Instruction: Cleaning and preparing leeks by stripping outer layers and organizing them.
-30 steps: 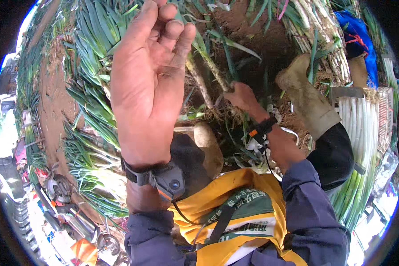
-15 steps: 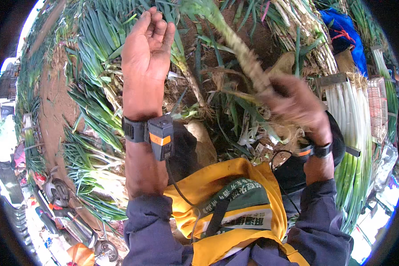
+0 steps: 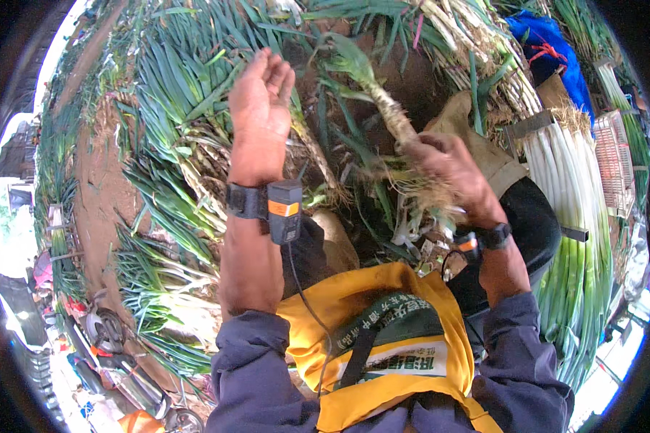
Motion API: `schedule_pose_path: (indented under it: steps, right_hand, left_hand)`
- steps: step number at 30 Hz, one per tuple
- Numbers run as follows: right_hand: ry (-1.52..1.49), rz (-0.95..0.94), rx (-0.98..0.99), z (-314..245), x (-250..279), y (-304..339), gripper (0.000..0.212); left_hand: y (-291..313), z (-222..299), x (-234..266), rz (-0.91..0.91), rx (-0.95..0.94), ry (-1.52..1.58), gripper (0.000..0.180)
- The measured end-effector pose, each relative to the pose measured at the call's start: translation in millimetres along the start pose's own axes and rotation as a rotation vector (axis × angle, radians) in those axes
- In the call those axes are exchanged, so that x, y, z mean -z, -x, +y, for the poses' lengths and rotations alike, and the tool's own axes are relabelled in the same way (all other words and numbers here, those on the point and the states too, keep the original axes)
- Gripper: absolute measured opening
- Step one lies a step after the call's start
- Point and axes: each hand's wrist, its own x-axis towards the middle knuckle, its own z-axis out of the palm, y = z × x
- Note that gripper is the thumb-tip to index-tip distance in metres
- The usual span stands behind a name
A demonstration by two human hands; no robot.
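Now that the right hand [image 3: 448, 169] grips one scallion [image 3: 390, 114] raised and singled out, the left hand [image 3: 260, 105] curls loosely, seemingly empty.

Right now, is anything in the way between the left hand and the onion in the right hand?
Nothing visible blocks the left hand from the long onion gripped in the right hand. Another onion stalk shows partly between them in the picture, but it appears to lie lower, near the ground.

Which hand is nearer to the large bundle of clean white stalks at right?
Right. The right hand, holding a leafy stalk, is left of the bundle; the left hand, empty, is much farther left.
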Motion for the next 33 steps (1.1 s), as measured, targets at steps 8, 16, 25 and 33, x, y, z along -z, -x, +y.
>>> schedule_pose_path:
  steps: [8, 16, 25, 33]
  right_hand:
    - [-0.212, -0.207, -0.034, -23, 50, 51, 0.04]
    - [0.327, -0.315, 0.138, 58, 18, 26, 0.036]
    - [0.024, 0.093, 0.413, -70, -24, -93, 0.035]
    - [-0.363, -0.142, -0.038, 11, -10, -28, 0.019]
  left_hand:
    - [-9, -46, -12, 0.031, 0.232, -0.198, 0.052]
    - [-18, -41, -23, -0.486, 0.084, 0.218, 0.039]
    - [11, -40, -40, -0.59, -0.001, 0.164, 0.037]
    - [-16, 24, -7, -0.354, -0.265, 0.045, 0.029]
